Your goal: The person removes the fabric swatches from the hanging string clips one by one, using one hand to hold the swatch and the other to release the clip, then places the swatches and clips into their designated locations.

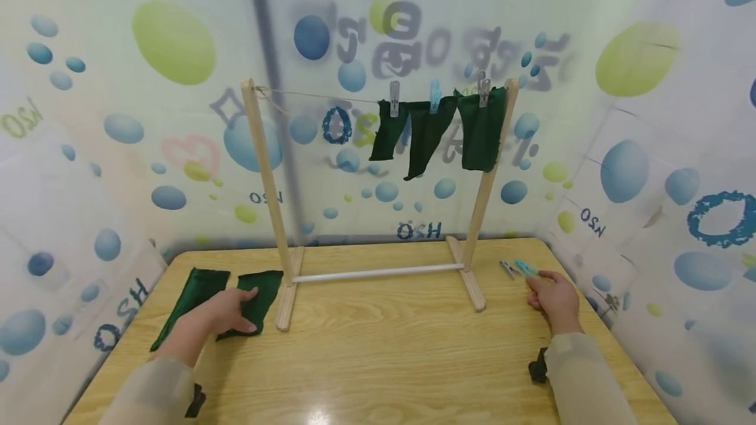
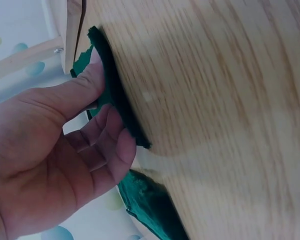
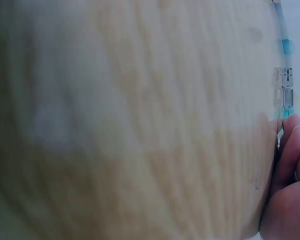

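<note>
My left hand rests on a small dark green cloth on the table, left of the wooden rack. The thumb and fingers stand apart across it; in the left wrist view the fingertips touch the cloth near its edge. Another green cloth lies to the left, partly behind that forearm. On the right, my right hand pinches the end of a light blue clothespin. Close beside it is a grey clothespin. The right wrist view catches only part of the hand, at its right edge.
A wooden rack with a white bottom bar stands at the table's back. Three green cloths hang toward the right of its string, held by two grey clothespins and a blue one. Patterned curtains surround the table.
</note>
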### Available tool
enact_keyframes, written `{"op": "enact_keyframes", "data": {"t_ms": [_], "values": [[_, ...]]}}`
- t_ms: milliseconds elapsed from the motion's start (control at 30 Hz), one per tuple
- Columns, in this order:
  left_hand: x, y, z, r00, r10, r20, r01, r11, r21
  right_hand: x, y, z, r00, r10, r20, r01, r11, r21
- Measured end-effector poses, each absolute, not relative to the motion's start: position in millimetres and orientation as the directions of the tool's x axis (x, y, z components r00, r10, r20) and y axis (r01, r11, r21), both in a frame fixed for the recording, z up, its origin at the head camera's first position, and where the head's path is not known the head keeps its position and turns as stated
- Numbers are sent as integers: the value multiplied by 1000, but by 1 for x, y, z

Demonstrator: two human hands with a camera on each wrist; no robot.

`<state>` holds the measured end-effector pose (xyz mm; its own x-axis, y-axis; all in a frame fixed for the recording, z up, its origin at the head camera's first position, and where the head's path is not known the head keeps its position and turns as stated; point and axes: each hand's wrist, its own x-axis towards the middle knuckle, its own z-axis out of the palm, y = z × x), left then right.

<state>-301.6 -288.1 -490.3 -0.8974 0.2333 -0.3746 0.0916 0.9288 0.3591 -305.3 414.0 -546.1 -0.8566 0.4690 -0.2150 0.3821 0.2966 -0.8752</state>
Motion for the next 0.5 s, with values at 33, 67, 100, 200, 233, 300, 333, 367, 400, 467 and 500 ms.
{"op": "enact_keyframes", "data": {"t_ms": [33,67,100,200,233,300,333,367,400,467,500], "values": [[-302,-289,-491,-895,232,-380,89,929,359,-306,414,-545,-857,469,-215,381,296,-876],[-302,-290,-492,-894,233,-383,90,930,355,-306,414,-545,-857,469,-213,381,299,-875],[-302,-291,-494,-895,226,-385,79,929,363,-306,413,-544,-859,467,-209,378,304,-874],[-300,-292,-495,-900,219,-376,65,922,381,-307,412,-544,-865,466,-188,369,335,-867],[-299,-293,-495,-903,218,-371,65,921,384,-307,411,-544,-864,469,-185,372,345,-862],[-299,-292,-495,-907,220,-360,68,919,389,-307,411,-544,-863,473,-177,373,361,-855],[-299,-292,-495,-908,222,-356,72,918,389,-307,411,-544,-860,477,-178,377,363,-852],[-299,-291,-494,-908,225,-353,76,918,389,-307,411,-544,-858,481,-180,382,364,-849],[-299,-290,-493,-909,224,-353,75,918,390,-306,411,-544,-857,483,-181,385,365,-848],[-300,-289,-491,-908,226,-353,77,918,389,-305,412,-544,-855,486,-182,388,366,-846],[-300,-288,-490,-908,224,-354,75,918,389,-304,412,-543,-854,487,-182,390,367,-845]]}}
